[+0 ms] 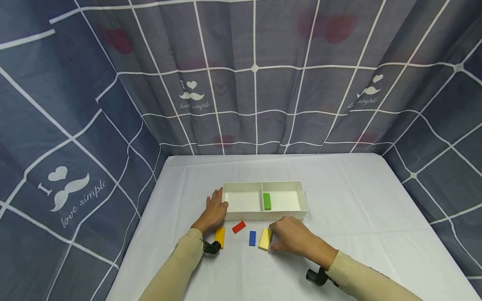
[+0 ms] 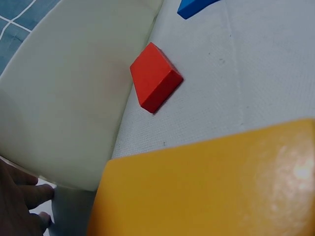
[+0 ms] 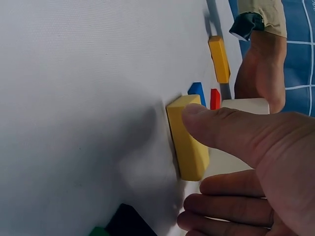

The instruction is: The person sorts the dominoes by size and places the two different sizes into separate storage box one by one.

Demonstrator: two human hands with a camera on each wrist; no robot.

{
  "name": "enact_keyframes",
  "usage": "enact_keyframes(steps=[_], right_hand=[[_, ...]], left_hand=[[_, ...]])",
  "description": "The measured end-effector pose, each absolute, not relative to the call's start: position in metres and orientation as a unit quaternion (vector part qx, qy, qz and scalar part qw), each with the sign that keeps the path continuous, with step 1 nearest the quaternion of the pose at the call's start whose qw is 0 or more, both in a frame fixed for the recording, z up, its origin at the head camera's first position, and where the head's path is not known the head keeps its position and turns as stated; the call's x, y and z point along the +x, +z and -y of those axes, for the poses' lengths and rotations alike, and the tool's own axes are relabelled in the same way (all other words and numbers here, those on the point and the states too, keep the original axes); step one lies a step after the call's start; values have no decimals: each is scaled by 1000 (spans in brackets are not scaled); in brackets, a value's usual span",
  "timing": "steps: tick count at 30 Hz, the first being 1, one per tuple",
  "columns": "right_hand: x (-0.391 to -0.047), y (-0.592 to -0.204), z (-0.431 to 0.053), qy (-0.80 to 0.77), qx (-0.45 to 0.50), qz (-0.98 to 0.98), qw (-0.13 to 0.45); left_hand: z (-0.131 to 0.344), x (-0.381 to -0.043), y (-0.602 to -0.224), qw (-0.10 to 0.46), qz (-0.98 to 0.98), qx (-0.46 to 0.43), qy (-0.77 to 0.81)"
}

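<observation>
My left hand (image 1: 214, 211) rests against the left end of a white two-compartment box (image 1: 248, 215); its fingers (image 2: 34, 194) show beyond the box end in the left wrist view. A green block (image 1: 267, 201) lies in the right compartment beside the divider. In front of the box, my right hand (image 1: 293, 236) is at a pale yellow block (image 1: 265, 239). The right wrist view has the thumb (image 3: 224, 129) overlapping that block (image 3: 189, 152), fingers apart from the thumb; whether they touch it is unclear. A blue block (image 1: 252, 238) and a red block (image 1: 239, 227) lie between the hands.
An orange-yellow block (image 1: 220, 237) lies beside the left wrist. A white cloth (image 1: 339, 188) covers the table, with grid-patterned curtains (image 1: 233, 92) behind and at both sides. Black wrist cameras (image 1: 317, 276) are worn on both arms.
</observation>
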State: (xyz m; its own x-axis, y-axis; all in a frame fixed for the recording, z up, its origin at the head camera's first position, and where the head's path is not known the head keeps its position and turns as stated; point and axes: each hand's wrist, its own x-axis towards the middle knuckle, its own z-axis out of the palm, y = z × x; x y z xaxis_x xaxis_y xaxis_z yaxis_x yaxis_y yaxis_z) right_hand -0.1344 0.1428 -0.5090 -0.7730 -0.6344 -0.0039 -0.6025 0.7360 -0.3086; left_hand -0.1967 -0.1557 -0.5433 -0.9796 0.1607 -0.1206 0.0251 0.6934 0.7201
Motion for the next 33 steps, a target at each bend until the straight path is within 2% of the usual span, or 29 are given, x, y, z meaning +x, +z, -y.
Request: enact_keyframes(steps=[9, 18, 33], right_hand=[[-131, -514, -137, -130, -317, -939, 38], [-126, -515, -126, -111, -280, -952, 56], [-121, -512, -118, -98, -258, -960, 54]], left_hand=[[156, -197, -542, 94, -918, 48, 382], [156, -198, -543, 93, -917, 49, 384], [155, -198, -543, 92, -916, 45, 387]])
